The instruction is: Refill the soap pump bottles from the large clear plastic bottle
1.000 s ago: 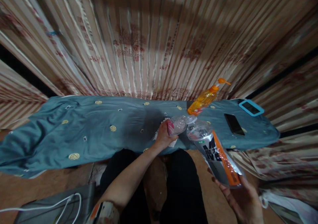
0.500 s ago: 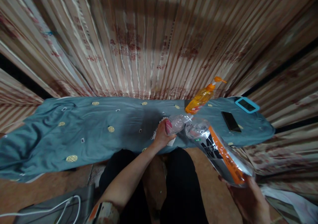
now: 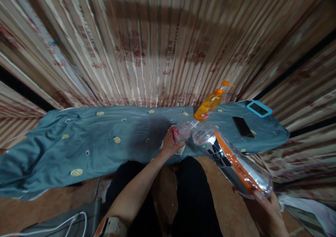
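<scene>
My left hand [image 3: 170,144] is wrapped around a small clear plastic bottle [image 3: 185,130] with a pink label, which leans with its neck to the upper right. At the lower right, my right hand [image 3: 265,209] grips a large clear plastic bottle [image 3: 232,161] near its base; its label is silver, black and orange. The large bottle slants up to the left, its top end close to the small bottle's neck. Whether the two touch, or any liquid passes, I cannot tell. Under my left hand shows a crumpled white cloth or tissue [image 3: 180,150].
An orange pump bottle [image 3: 208,106] stands just behind the two bottles. A black phone [image 3: 243,127] and a blue-framed device [image 3: 259,109] lie to the right on the blue-green cloth [image 3: 99,142]. Striped curtains [image 3: 157,55] hang behind. White cables [image 3: 65,220] cross the lower left.
Both bottles have shifted slightly left in the view, along with the pump bottle and phone. The large bottle has turned a little about its length. Both hands keep their holds.
</scene>
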`<state>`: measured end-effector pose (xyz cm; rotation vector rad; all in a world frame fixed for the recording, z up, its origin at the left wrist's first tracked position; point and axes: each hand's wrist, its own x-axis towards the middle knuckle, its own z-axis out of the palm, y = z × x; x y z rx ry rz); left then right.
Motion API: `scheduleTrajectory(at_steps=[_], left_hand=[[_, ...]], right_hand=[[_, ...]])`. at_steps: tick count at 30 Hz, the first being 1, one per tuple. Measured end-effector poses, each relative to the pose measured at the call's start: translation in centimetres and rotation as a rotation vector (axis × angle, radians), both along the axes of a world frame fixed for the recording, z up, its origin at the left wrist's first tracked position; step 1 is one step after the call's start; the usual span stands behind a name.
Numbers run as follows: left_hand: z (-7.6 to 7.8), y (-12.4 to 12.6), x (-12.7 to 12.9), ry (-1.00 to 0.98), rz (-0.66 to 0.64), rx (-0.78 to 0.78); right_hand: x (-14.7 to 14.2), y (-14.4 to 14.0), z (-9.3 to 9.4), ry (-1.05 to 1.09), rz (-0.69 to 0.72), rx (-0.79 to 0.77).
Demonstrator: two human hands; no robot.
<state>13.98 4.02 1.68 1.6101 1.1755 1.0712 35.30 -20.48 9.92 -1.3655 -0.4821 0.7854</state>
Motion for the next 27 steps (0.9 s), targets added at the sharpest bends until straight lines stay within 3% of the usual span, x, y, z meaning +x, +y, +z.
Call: scheduleTrajectory(at_steps=[7, 27], left_hand=[[-0.4, 0.2, 0.0, -0.002, -0.034, -0.068], [-0.5, 0.2, 0.0, -0.057, -0.031, -0.071]], right_hand=[[0.1, 0.1, 0.1, -0.073, -0.037, -0.002], [-1.5, 0.4, 2.0, -0.24, -0.059, -0.036]])
